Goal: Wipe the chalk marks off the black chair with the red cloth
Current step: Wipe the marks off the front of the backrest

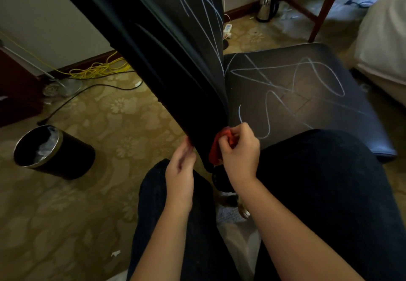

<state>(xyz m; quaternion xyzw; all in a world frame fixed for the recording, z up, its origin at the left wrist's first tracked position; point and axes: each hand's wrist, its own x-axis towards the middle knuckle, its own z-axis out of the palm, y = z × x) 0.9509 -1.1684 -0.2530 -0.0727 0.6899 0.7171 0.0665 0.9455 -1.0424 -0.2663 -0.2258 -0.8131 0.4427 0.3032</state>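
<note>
1. At the near lower corner of the black chair, in the head view, the red cloth was seen bunched against the bottom edge of the backrest, between the two hands.
2. The cloth was pinched by the right hand, with fingers and thumb curled round its folds.
3. The left hand was held at the other side of that edge with its fingers loosely bent. A sliver of red showed at its fingertips, but whether cloth or chair was gripped could not be told.
4. The chalk marks were spread in loops across the seat, lying away from and to the right of the cloth. The nearest stroke ran just beside the right hand's fingertips.
5. More lines were drawn on the backrest, whose long axis rose from the hands up and away toward the top of the view.
6. The right hand was judged the nearer to the seat marks, so a sweep forward and rightward was judged the likely next move. No mark looked wiped yet.
7. No brand, label or readable writing was made out. A bin, a kettle and a yellow cable were seen on the carpet.
</note>
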